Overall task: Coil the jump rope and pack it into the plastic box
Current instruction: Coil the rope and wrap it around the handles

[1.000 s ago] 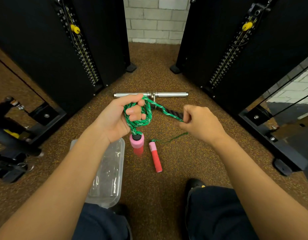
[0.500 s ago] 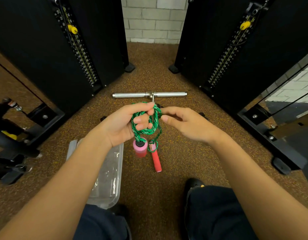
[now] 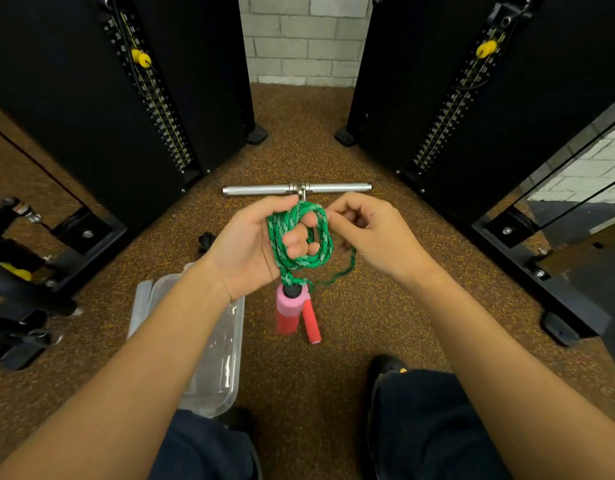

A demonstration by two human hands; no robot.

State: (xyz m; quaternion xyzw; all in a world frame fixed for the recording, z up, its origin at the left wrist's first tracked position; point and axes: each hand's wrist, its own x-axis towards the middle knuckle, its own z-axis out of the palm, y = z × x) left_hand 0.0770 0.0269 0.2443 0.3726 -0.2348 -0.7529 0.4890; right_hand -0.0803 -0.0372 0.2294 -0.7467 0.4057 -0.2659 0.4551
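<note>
The green jump rope (image 3: 292, 242) is looped in several turns around the fingers of my left hand (image 3: 254, 244), held at chest height over the floor. One pink-and-red handle (image 3: 288, 310) hangs from the coil just below that hand. The second red handle (image 3: 312, 323) lies on the floor beside it, joined by a slack green strand. My right hand (image 3: 371, 233) pinches the rope at the coil's upper right edge. The clear plastic box (image 3: 214, 362) sits on the floor under my left forearm, partly hidden by it.
A chrome bar handle (image 3: 257, 190) lies on the speckled brown floor just beyond my hands. Black weight-stack towers (image 3: 91, 98) stand left and right with a narrow gap between. Machine feet and frames flank both sides. My knees and a black shoe (image 3: 385, 370) are at the bottom.
My right hand came in from the right and laid another turn of rope onto the coil on my left hand. The loose strand on the floor has grown shorter.
</note>
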